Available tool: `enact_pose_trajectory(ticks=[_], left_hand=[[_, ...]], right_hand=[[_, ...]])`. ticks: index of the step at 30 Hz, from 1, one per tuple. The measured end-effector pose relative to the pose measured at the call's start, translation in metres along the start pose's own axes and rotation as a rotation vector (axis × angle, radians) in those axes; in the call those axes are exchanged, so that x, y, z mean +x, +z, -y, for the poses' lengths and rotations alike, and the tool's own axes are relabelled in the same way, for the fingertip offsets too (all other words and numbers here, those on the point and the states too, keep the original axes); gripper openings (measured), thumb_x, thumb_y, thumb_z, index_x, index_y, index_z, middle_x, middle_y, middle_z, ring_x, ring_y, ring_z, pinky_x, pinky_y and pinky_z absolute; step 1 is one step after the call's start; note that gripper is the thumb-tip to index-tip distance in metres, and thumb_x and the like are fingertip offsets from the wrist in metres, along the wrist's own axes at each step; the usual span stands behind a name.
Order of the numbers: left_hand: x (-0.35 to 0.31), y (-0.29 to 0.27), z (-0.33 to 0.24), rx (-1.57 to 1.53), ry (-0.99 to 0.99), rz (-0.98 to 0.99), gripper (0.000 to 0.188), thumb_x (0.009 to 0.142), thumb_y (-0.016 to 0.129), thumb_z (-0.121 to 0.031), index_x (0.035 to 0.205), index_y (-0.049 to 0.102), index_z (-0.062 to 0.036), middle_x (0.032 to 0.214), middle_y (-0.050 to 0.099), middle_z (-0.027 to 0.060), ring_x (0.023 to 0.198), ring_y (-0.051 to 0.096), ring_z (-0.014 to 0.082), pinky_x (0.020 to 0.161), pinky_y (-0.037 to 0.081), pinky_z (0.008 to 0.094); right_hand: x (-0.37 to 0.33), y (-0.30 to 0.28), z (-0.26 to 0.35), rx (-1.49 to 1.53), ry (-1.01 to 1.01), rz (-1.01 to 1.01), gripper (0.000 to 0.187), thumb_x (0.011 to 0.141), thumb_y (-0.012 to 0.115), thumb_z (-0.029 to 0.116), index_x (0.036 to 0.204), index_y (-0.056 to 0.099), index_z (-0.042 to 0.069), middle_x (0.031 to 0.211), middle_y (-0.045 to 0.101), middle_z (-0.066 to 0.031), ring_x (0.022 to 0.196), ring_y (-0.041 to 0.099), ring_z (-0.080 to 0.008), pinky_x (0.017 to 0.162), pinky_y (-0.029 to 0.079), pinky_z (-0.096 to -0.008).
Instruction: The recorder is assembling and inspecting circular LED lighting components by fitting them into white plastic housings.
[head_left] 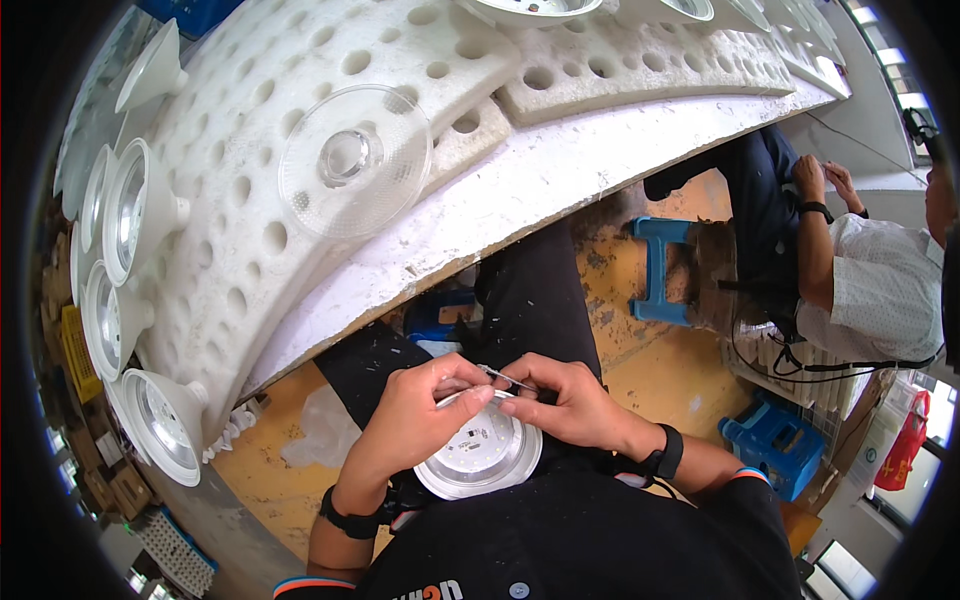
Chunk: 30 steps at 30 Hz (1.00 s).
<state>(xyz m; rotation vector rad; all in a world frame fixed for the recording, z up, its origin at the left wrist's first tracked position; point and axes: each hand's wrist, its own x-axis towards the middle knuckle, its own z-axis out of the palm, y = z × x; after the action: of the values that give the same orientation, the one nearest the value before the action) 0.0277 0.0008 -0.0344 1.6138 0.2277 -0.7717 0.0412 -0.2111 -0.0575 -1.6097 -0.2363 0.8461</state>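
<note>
A round white lamp housing (480,455) with a small-chip LED board inside faces up over my lap. My left hand (415,410) is closed at its far rim, the thumb lying along the edge. My right hand (570,400) is closed opposite it, its thumb also by the rim. Between the fingertips of both hands runs a thin grey wire-like piece (510,379); its exact kind cannot be made out. My curled fingers partly hide the far rim and the ends of this piece.
A white worktable (480,205) carries foam trays (325,70) full of holes. A clear ribbed lens cover (300,170) lies on the foam; several white lamp housings (130,215) stand at the left. To the right sit a person (880,260) and blue stools (660,270).
</note>
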Motion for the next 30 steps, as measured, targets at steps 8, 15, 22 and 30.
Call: enact_pose_trajectory(ticks=[8, 15, 22, 30], left_hand=[[0.003, -0.002, 0.015, -0.149, 0.073, -0.16, 0.029, 0.1, 0.049, -0.02, 0.086, 0.058, 0.0028, 0.085, 0.07, 0.0149, 0.074, 0.065, 0.0136, 0.069, 0.054, 0.0273], [-0.01, -0.006, 0.014, -0.226, 0.144, 0.087, 0.029, 0.1, 0.05, -0.018, 0.117, 0.062, 0.0022, 0.106, 0.067, 0.0098, 0.096, 0.062, 0.0128, 0.084, 0.049, 0.0271], [-0.021, 0.001, 0.012, -0.156, 0.017, -0.024, 0.03, 0.1, 0.049, -0.016, 0.123, 0.059, 0.0004, 0.106, 0.067, 0.0093, 0.096, 0.061, 0.0122, 0.086, 0.048, 0.0267], [-0.024, 0.001, 0.011, -0.092, 0.036, -0.049, 0.03, 0.099, 0.048, -0.014, 0.123, 0.058, 0.002, 0.107, 0.067, 0.0108, 0.097, 0.063, 0.0142, 0.086, 0.049, 0.0282]], right_hand=[[-0.003, 0.0, -0.002, -0.056, -0.01, 0.023, 0.022, 0.091, 0.065, 0.018, 0.105, 0.061, 0.002, 0.076, 0.062, -0.007, 0.065, 0.06, -0.0139, 0.06, 0.047, -0.0287], [-0.002, 0.002, -0.004, -0.041, -0.029, 0.006, 0.022, 0.092, 0.064, 0.017, 0.107, 0.061, 0.001, 0.082, 0.063, -0.0106, 0.07, 0.063, -0.0168, 0.063, 0.049, -0.0301], [-0.018, 0.0, -0.002, -0.466, -0.312, -0.172, 0.048, 0.085, 0.066, 0.006, 0.132, 0.056, 0.01, 0.073, 0.058, -0.0073, 0.062, 0.059, -0.0246, 0.058, 0.05, -0.0348], [-0.027, 0.005, 0.002, -0.67, -0.343, -0.164, 0.065, 0.072, 0.069, -0.007, 0.132, 0.058, 0.013, 0.065, 0.051, -0.0058, 0.056, 0.055, -0.022, 0.051, 0.047, -0.0348]])
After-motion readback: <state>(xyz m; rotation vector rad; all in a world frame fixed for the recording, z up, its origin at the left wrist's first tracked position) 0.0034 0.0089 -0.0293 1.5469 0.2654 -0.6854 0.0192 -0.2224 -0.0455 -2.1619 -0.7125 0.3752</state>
